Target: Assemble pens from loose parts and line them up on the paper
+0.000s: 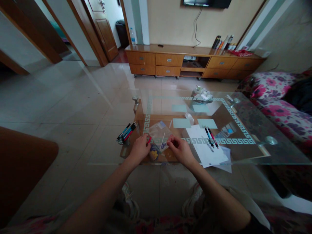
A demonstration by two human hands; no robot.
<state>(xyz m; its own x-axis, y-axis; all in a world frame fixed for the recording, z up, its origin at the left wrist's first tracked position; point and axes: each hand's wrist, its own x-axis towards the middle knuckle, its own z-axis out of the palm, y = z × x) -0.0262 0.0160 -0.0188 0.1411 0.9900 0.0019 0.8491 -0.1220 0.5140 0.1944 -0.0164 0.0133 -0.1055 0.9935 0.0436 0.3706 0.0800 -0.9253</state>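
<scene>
My left hand (140,149) is closed on a small red object (149,140), perhaps a pen part, at the near edge of the glass table (107,161). Opposite it, my right hand (179,150) makes a pinch; what lies between the fingertips is too small to make out. Between both hands lie a clear plastic bag (157,130), a blue packet with yellow print (154,152) and a thin white stick (162,139). To the left is a bunch of pens (126,132). White paper sheets (207,156) lie on the right, with a black pen (209,136) and a red pen (213,137) on them.
Pale rectangles (181,123) mark the glass. A waste bin full of crumpled tissue (202,96) shows toward the table's far side. Beyond stands a long wooden TV cabinet (168,58). A flowered sofa (273,107) is on the right, a brown rounded furniture edge (26,162) on the left.
</scene>
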